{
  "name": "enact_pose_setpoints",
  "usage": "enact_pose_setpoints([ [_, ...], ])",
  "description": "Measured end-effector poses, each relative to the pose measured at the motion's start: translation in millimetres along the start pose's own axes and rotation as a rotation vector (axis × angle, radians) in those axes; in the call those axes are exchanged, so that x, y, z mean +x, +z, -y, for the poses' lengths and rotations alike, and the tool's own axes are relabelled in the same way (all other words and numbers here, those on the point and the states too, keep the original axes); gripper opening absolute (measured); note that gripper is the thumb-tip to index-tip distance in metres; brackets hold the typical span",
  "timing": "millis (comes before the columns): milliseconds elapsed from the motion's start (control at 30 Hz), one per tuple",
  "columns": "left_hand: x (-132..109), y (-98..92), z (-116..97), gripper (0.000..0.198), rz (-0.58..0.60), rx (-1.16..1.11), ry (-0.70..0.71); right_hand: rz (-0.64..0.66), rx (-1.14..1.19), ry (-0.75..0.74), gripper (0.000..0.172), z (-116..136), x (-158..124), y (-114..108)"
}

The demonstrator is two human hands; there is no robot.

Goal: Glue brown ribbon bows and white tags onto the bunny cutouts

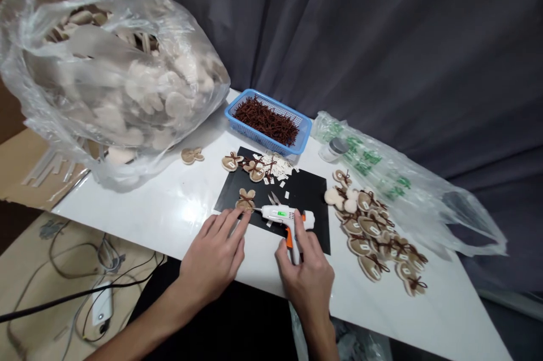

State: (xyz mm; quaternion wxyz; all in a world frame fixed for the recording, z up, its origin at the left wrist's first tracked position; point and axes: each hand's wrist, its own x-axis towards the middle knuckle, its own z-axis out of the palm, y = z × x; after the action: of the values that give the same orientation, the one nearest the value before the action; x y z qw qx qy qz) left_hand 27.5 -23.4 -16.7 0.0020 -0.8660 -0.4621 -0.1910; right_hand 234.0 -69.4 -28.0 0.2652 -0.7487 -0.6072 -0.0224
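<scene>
My right hand [306, 270] grips the handle of a white hot-glue gun [285, 216] with an orange trigger, its nozzle pointing left over a black mat [311, 191]. My left hand [214, 250] lies flat on the white table, fingers stretched out. Its fingertips touch a small beige bunny-shaped felt piece [246, 200] with a brown bow, right at the gun's tip. Two more bunny pieces [244, 164] and small white paper tags [278, 167] lie at the mat's far edge.
A blue basket [299, 145] of brown bows stands behind the mat. A heap of bunny pieces with bows [375, 233] lies at the right, beside a clear bag [407, 191]. A big plastic bag of plain felt pieces [114, 78] fills the left. Cables lie on the floor.
</scene>
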Motion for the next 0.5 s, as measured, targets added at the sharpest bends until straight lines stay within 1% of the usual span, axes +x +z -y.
enact_pose_setpoints([
  [200,-0.5,1.3,-0.9,0.053,0.006,-0.037,-0.024,0.003,0.036,0.005,0.059,0.5,0.4,-1.5],
  [500,-2.6,3.8,0.4,0.052,-0.001,-0.025,-0.017,-0.029,0.076,-0.046,0.059,-1.5,0.6,-0.3],
])
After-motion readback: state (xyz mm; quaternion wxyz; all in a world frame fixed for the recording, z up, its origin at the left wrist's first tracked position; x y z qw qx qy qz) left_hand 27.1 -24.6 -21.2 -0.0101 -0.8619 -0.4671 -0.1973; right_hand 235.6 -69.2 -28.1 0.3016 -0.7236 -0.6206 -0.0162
